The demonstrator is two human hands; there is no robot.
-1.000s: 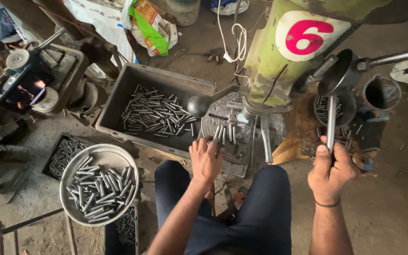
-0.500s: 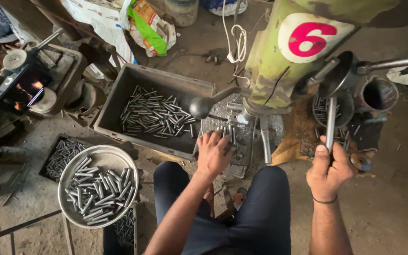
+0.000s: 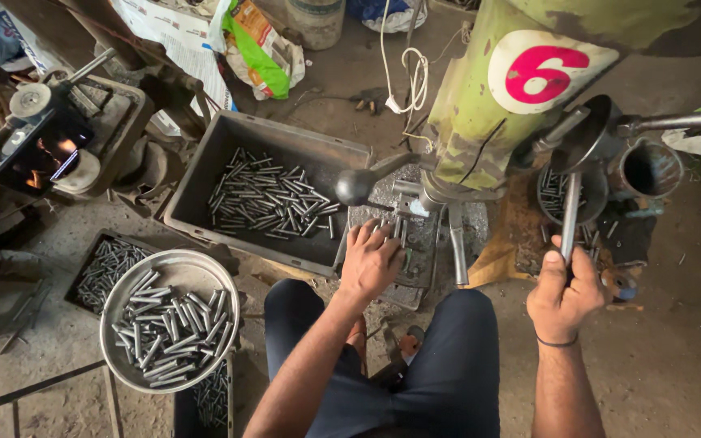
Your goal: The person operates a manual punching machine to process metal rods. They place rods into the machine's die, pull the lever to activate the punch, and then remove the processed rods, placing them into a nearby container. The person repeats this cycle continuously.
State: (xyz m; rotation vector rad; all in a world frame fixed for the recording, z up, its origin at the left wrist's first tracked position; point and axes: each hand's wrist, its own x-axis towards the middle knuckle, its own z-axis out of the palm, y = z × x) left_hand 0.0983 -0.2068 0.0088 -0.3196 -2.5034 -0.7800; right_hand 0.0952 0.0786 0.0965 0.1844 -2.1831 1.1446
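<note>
I see dull grey metal pins (image 3: 273, 199) in a matt dark bin (image 3: 204, 174), a shiny steel bowl (image 3: 115, 320) near left, a chipped green-painted machine column (image 3: 480, 138), and a smooth bare-metal lever (image 3: 569, 215).

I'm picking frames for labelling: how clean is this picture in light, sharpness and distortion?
Head view: soft, even daylight with weak shadows; left hand, right hand and the round pan of metal pins are sharp; the phone screen glares; wide-angle lens bends the green machine column near the edge.

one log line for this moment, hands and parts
left hand: on machine table, at small pins | right hand: gripping lever handle | round pan: metal pins
</note>
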